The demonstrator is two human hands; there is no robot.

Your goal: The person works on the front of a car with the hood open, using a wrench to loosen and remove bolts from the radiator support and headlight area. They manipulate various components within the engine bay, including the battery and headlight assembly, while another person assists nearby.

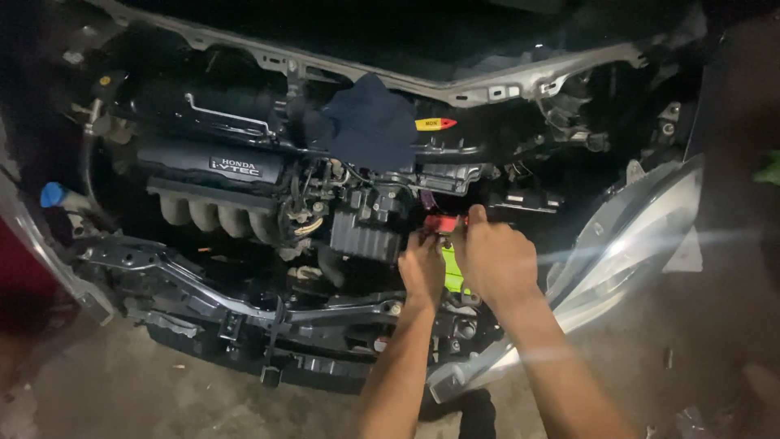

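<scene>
Location: open engine bay (244,187), front of car, bumper removed.
Red cap (441,222): small, long axis running left to right, sitting above a yellow-green part (452,272), just right of the black box (366,236).
Left hand (422,268): fingers curled together, tips on the cap's left end.
Right hand (496,258): fingers closed on the cap's right end.
Nearby: dark cloth (370,122) behind; headlight (626,252) to the right.

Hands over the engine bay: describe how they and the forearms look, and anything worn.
Both the left hand and right hand are bare: no gloves, rings or watch visible. Both forearms are uncovered to the frame's bottom edge, with no sleeve in view. Fingers look slim; no markings can be made out.
</scene>
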